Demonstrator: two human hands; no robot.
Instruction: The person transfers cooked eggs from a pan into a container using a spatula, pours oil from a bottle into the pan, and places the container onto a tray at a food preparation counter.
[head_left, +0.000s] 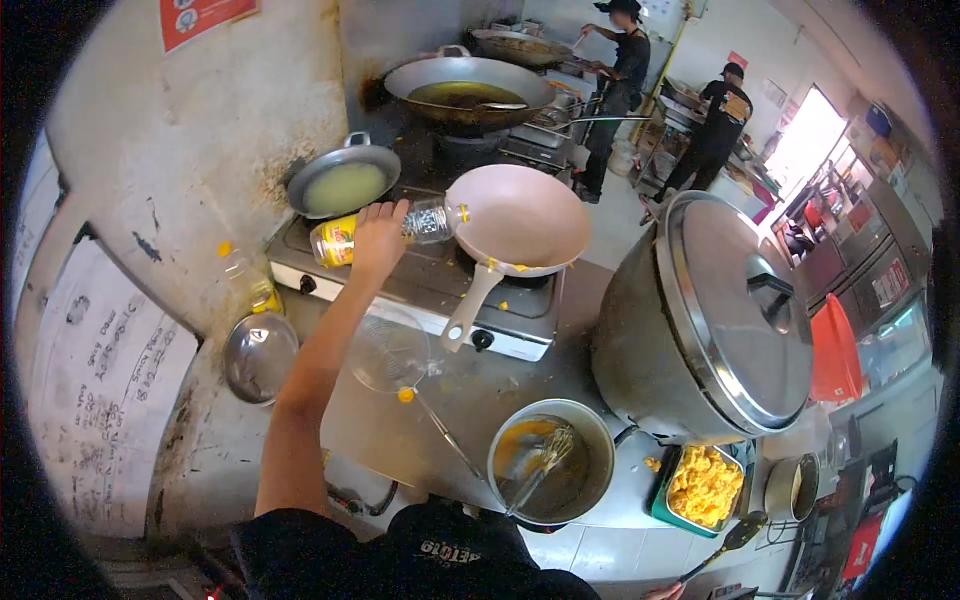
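My left hand (380, 238) is closed around a clear plastic bottle (427, 222) with a yellow label, tipped with its mouth at the rim of a light-coloured frying pan (525, 214). The pan stands on the right burner of a two-burner gas stove (412, 304), its handle towards me. At the lower right edge, my right hand (666, 592) grips the handle of a dark spatula (744, 531); most of that hand is cut off. A metal tray of scrambled egg (705, 486) lies near the spatula. A pot (551, 461) with a whisk (555, 450) in it stands before me.
A large lidded stockpot (645, 330) stands right of the stove. Behind are a small wok (345, 180) and a large wok of oil (469, 94). A wire skimmer (390, 352) and a metal bowl (260, 358) lie left. Two people (619, 82) work further back.
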